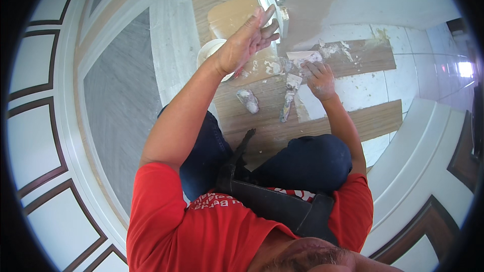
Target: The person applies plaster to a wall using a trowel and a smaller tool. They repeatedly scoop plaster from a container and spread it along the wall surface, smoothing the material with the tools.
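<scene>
I see my left hand [246,44] at upper centre, fingers spread apart, by a round white tub [205,53]; my right hand [320,80], right of centre, has bent fingers at a flat, pale, paste-smeared blade [301,56], can't tell if clamped. White-crusted long-handled scraper [291,90] and rounded caked lump [248,101] lie mid-frame on brown wood-grain flooring [268,113].
</scene>
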Motion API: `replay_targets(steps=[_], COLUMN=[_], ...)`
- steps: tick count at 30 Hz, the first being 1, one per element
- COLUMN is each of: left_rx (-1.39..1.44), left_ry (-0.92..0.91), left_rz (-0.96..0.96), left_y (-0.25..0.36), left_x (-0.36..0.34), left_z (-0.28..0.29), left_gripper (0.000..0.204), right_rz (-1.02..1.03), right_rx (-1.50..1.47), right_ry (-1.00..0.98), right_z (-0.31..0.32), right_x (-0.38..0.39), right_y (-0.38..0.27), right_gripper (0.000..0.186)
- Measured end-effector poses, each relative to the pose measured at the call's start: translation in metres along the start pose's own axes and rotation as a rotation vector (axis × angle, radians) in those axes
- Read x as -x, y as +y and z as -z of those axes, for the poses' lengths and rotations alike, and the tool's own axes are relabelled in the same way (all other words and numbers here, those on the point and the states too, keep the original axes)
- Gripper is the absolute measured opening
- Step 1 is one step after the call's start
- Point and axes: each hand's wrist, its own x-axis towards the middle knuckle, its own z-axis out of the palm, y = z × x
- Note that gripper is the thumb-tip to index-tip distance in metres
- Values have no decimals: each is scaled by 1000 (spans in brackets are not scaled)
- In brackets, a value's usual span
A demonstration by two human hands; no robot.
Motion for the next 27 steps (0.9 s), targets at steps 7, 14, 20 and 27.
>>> replay_targets(steps=[7,14,20,27], left_rx=[-13,11,22,32], left_ry=[0,27,13,10], left_rz=[25,20,-8,-15], left_y=[-2,-2,-4,-5], left_x=[-3,0,-2,-3], left_z=[1,-1,0,2], left_gripper=[103,102,103,104], right_rz=[50,117,88,52], right_rx=[49,58,60,-19], right_ry=[-314,-171,63,65], right_z=[-35,-35,11,12], right_x=[-3,-9,-25,-8], right_y=[13,16,1,0], right_gripper=[50,46,39,42])
